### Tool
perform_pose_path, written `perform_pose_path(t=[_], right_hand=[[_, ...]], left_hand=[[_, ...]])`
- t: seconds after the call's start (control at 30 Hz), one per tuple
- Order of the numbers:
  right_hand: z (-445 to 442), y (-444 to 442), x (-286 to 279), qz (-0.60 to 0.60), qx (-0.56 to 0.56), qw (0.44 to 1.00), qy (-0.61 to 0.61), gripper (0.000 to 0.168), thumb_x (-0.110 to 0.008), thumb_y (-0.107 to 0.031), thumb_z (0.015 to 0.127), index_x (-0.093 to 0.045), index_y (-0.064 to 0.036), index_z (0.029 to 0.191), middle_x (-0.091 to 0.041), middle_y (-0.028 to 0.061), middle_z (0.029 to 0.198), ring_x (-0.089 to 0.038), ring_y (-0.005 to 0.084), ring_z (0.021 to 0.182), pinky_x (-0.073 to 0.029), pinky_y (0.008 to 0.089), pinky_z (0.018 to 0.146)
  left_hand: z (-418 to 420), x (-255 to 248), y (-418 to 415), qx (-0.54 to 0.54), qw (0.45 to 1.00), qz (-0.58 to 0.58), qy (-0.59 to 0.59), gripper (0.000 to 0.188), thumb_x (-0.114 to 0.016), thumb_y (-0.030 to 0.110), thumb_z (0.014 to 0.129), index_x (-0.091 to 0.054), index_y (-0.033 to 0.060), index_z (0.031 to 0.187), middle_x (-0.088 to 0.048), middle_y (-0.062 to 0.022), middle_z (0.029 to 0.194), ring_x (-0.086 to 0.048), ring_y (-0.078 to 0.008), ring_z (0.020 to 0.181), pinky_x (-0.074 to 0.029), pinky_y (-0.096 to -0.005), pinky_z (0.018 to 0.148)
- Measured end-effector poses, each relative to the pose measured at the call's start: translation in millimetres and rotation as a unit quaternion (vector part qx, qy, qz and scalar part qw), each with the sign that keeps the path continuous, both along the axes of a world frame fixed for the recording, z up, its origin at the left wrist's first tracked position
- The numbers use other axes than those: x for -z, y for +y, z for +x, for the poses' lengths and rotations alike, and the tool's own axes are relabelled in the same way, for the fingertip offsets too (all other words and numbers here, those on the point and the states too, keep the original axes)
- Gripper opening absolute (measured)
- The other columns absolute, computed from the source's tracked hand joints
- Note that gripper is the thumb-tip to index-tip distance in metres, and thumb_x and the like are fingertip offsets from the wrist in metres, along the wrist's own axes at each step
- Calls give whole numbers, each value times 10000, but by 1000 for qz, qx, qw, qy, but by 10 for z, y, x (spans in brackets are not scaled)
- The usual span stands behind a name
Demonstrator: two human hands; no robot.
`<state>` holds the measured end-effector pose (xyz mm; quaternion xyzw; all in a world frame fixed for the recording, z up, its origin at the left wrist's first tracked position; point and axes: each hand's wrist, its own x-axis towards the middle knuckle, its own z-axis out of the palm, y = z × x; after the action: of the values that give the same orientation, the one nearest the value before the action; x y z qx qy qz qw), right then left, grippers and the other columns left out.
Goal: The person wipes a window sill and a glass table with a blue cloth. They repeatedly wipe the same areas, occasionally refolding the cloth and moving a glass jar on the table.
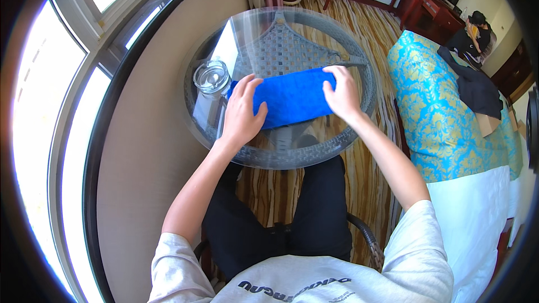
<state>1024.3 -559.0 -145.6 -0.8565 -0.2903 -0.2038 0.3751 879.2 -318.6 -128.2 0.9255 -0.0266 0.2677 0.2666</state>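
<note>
A blue cloth [292, 97], an elongated rectangle, lies on the round glass tabletop [269, 164] before me. My left hand [244, 111] rests on its left end, fingers spread and bent over the upper edge, thumb on the cloth. Over the right end is my right hand [343, 92], its fingertips at the upper right corner and its thumb on the cloth. Whether either hand pinches the fabric I cannot tell. A clear glass ashtray [211, 78] stands just left of my left hand, apparently on top of another glass item.
Under the glass shows a woven wicker table frame [286, 42]. A window [50, 92] and wall are on the left. To the right is a bed with a blue and gold cover [438, 109] and a dark garment [476, 86]. Another person [473, 38] sits at the far right.
</note>
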Motion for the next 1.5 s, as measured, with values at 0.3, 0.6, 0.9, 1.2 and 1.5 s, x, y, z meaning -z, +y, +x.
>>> perform_pose_path(t=[0.3,0.6,0.9,1.2,1.5], right_hand=[[-127,490,359,-246,-95,964,-42,670,-521,-447,964,-451,-14,1471,-369,226,1562,-285,406,1471,-241,559,1160],[91,505,302,-226,-133,965,22,679,-504,-446,966,-417,-46,1508,-317,193,1606,-227,354,1515,-163,549,1217],[125,-178,-70,-167,188,948,196,648,-743,-290,798,-532,62,1299,-546,234,1289,-561,381,1195,-489,470,981],[326,-81,-75,-49,161,922,348,274,-765,-185,698,-624,21,812,-656,121,719,-645,231,659,-501,370,628],[-675,1156,-667,126,-190,973,48,227,-739,-168,735,-651,-7,867,-662,136,824,-654,260,750,-509,360,696]], left_hand=[[436,509,-94,-63,973,176,136,624,-521,476,973,-445,174,1513,-335,-170,1602,-263,-413,1485,-181,-627,1174],[569,426,-179,-105,955,200,194,628,-466,448,1000,-345,213,1569,-297,-144,1626,-218,-390,1510,-159,-617,1194],[223,502,-214,-83,976,175,103,463,-516,293,1001,-549,135,1435,-393,-161,1572,-294,-366,1485,-199,-579,1191],[115,479,-139,-85,987,103,85,421,-558,274,987,-601,113,1373,-456,-174,1524,-361,-377,1447,-174,-615,1185],[165,663,311,-47,901,-414,-123,434,-395,158,1038,-520,-50,1398,-554,-184,1410,-516,-277,1305,-338,-379,1137]])
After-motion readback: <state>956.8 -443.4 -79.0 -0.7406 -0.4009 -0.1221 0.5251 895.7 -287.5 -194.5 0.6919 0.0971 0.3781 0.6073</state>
